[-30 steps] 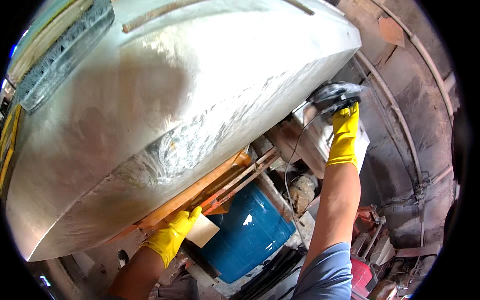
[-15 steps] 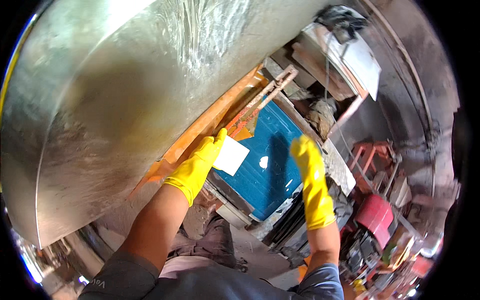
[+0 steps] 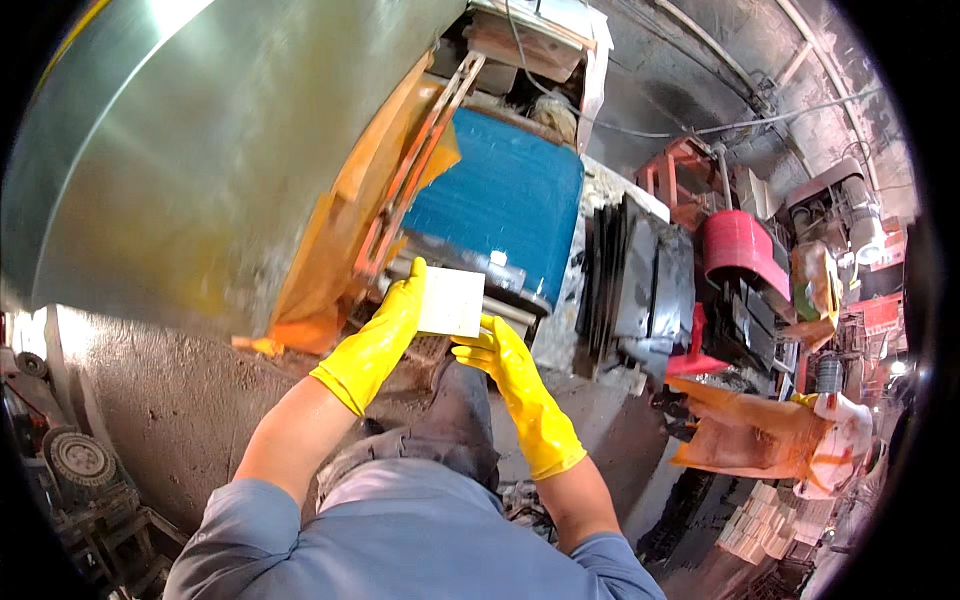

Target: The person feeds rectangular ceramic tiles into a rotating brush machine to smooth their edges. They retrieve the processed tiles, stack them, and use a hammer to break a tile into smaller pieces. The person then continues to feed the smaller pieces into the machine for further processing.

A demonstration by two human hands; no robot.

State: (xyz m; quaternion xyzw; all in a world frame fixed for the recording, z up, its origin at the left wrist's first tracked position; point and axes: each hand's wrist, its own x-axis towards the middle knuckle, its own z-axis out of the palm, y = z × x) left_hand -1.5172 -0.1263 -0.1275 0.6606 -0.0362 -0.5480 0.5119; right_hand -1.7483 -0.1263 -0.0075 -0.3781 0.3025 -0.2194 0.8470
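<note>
1. Left hand (image 3: 398, 308) closed on the pale square tile (image 3: 452, 302) by its left edge.
2. Right hand (image 3: 505, 358) half-curled at its lower-right corner; grip unclear.
3. Open room: floor (image 3: 190, 415), left.

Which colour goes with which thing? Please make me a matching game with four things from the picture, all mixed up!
Things:
1. Gloves
2. Square piece in the left hand
3. Person's shirt
4. Thin panels lined up on the right

Colours:
A. Black
B. Blue-grey
C. Yellow
D. Creamy white

Right pairs: 1-C, 2-D, 3-B, 4-A
</note>
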